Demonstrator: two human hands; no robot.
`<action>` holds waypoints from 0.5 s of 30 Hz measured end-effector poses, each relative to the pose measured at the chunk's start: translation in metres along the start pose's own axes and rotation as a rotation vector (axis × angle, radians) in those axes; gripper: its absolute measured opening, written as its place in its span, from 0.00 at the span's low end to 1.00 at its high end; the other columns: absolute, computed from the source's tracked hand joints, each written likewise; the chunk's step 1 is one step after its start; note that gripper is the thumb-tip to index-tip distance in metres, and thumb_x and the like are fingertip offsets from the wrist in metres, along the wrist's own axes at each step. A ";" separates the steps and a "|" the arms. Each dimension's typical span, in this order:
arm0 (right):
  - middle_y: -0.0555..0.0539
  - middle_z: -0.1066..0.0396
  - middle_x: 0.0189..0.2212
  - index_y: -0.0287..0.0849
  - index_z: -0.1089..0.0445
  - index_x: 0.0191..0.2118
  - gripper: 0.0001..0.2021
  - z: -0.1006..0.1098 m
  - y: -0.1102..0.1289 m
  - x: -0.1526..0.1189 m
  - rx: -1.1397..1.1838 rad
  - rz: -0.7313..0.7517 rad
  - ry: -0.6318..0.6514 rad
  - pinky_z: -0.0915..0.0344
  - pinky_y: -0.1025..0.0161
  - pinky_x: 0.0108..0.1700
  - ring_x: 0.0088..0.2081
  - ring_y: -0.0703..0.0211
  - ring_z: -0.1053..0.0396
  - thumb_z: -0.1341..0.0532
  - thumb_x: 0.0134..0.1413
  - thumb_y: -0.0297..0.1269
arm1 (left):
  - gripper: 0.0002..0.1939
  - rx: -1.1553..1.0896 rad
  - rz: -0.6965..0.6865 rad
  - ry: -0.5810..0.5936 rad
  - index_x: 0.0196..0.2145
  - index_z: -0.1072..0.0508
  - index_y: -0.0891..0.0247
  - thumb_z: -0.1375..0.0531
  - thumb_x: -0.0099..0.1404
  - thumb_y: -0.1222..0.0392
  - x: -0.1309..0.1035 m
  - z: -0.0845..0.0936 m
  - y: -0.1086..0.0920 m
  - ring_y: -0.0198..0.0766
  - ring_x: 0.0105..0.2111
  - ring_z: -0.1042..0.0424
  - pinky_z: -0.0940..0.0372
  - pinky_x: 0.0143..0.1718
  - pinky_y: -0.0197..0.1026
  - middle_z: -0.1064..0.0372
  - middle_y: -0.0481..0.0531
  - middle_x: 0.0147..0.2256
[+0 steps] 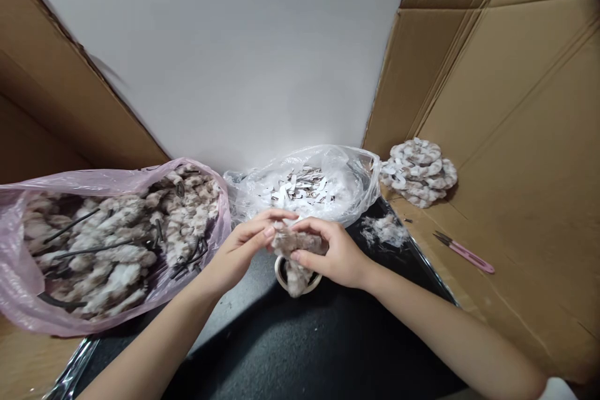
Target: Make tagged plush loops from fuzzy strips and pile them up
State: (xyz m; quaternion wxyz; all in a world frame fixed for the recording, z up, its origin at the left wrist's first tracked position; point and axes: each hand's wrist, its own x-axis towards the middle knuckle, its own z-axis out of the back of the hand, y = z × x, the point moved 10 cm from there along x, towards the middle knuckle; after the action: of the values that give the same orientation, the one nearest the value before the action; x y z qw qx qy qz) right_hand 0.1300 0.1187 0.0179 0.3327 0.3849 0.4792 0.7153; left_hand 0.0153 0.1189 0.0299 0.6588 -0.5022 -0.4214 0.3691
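Between my two hands is a fluffy beige-and-white plush piece, held above the black tabletop. My left hand pinches its left end between thumb and fingers. On the other side, my right hand grips it with the thumb below and fingers over the top. One end of the plush hangs down over a round ring like a tape roll, which the plush partly covers. Just behind my hands lies a clear plastic bag holding white tags and thin dark pieces.
On the left, a pink plastic bag is full of fluffy pieces and dark cords. A plush bundle, loose fluff and pink-handled thread snips lie at right. Cardboard walls flank the table.
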 end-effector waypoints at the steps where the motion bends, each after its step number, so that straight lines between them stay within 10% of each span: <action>1: 0.49 0.28 0.34 0.41 0.29 0.42 0.14 0.000 -0.003 0.002 0.031 -0.017 0.035 0.36 0.64 0.37 0.34 0.61 0.32 0.34 0.47 0.34 | 0.19 -0.088 0.019 -0.014 0.22 0.29 0.63 0.43 0.65 0.48 0.001 0.004 0.005 0.42 0.34 0.36 0.38 0.39 0.43 0.32 0.56 0.35; 5: 0.52 0.32 0.28 0.40 0.29 0.32 0.06 -0.006 -0.011 0.006 0.154 -0.094 0.223 0.37 0.66 0.35 0.30 0.64 0.34 0.36 0.51 0.37 | 0.22 -0.211 0.010 -0.039 0.21 0.31 0.62 0.43 0.64 0.43 0.004 0.012 0.015 0.39 0.27 0.38 0.41 0.30 0.39 0.36 0.50 0.23; 15: 0.57 0.43 0.20 0.39 0.34 0.31 0.21 -0.012 -0.031 0.005 0.301 -0.282 0.275 0.48 0.71 0.23 0.22 0.69 0.46 0.37 0.51 0.56 | 0.22 0.545 0.147 0.088 0.26 0.37 0.63 0.52 0.69 0.44 0.002 -0.001 0.028 0.36 0.26 0.42 0.47 0.28 0.37 0.42 0.46 0.25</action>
State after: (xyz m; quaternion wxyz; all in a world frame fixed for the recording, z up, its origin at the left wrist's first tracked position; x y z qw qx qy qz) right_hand 0.1207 0.1274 -0.0133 0.2999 0.2585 0.6702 0.6277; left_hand 0.0153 0.1269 0.0028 0.7587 -0.3514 -0.2401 0.4931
